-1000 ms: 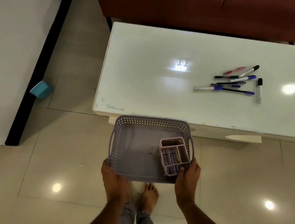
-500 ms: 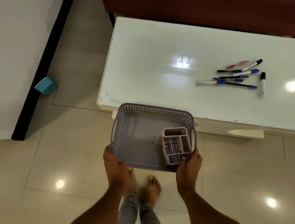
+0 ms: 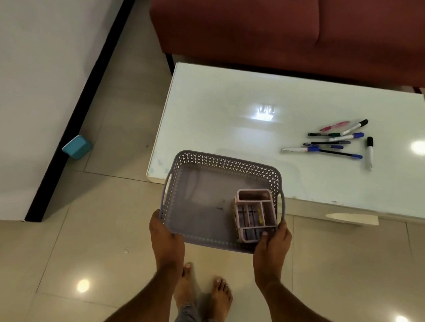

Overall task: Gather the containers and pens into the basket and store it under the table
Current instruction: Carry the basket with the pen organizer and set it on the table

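Observation:
I hold a grey perforated basket (image 3: 201, 202) in the air, its far end over the near left edge of the white table (image 3: 224, 114). My left hand (image 3: 166, 232) grips its near left corner and my right hand (image 3: 273, 240) its near right corner. Inside, at the near right, stands a pink divided container (image 3: 255, 214) with small items in its compartments. Several pens and markers (image 3: 335, 141) lie scattered on the right part of the table top.
A dark red sofa (image 3: 300, 33) stands right behind the table. A small teal box (image 3: 77, 146) lies on the tiled floor by the black-edged white wall panel at the left. My bare feet (image 3: 204, 292) are below the basket.
The basket has moved forward and now overlaps the table's near edge. The view has tilted up, so more of the sofa shows.

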